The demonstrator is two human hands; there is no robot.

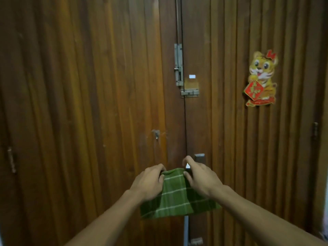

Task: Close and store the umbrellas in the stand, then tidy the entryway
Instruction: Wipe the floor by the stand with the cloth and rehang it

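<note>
At lower centre, your left hand and right hand each pinch, fingers clamped, the top edge of a green checked cloth against the wooden double door.

pretty dim in here, the whole view is a dark brown wooden double door with vertical slats. 2 metal slide bolts sit by the centre seam, a tiger sticker is stuck on the right leaf, plus a small hook on the left leaf
</note>
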